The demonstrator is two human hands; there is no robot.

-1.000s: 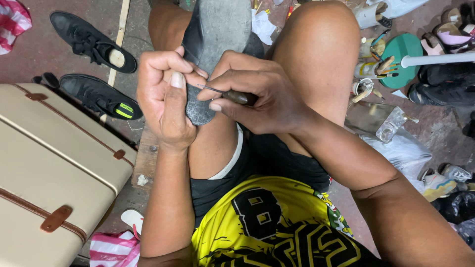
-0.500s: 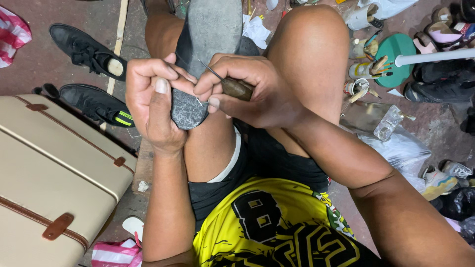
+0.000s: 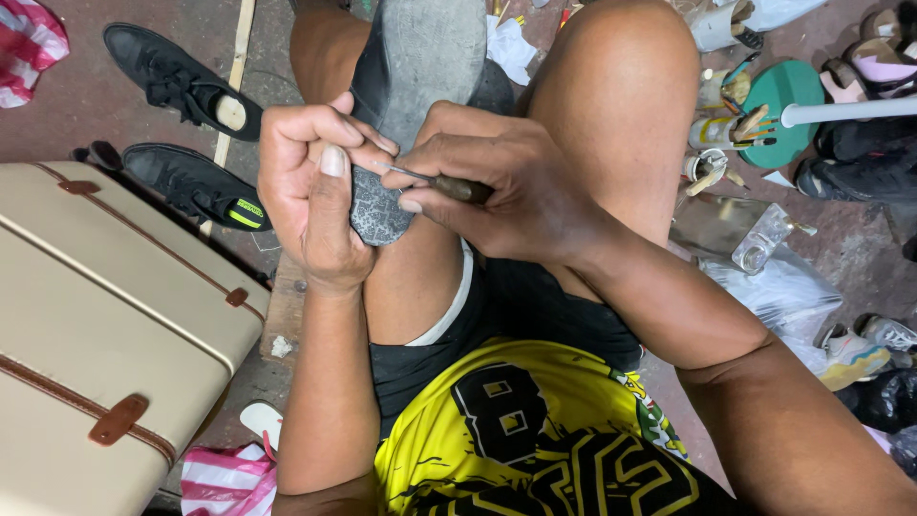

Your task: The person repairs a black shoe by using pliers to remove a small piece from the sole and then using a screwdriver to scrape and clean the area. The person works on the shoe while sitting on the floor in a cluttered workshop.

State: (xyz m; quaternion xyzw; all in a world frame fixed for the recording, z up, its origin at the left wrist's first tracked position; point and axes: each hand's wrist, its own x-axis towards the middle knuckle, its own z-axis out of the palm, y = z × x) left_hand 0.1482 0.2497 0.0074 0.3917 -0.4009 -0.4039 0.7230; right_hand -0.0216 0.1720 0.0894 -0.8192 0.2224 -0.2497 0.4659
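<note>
Item: grey-soled shoe point(image 3: 420, 86), sole upward, was laid along the left thigh between the two raised knees, its worn heel end nearest the body.

Left hand point(image 3: 310, 196): was closed around the heel end of the shoe from the left side, fingers curled over the sole's edge, thumb laid flat along the heel.

Right hand point(image 3: 501, 182): was clamped on a dark-handled awl point(image 3: 439, 182), whose thin metal point was set against the sole's edge just beside the left fingertips.

Surroundings: a cream suitcase point(image 3: 105, 325) with brown leather trim was stood to the left. Two black shoes point(image 3: 181, 96) were laid on the reddish floor above it, one with a green mark inside. A pink striped bag point(image 3: 229, 478) was noted at the lower edge. To the right, a green round stool top point(image 3: 783, 96), small bottles and tools, a clear plastic bag point(image 3: 774, 296) and assorted footwear were scattered.
</note>
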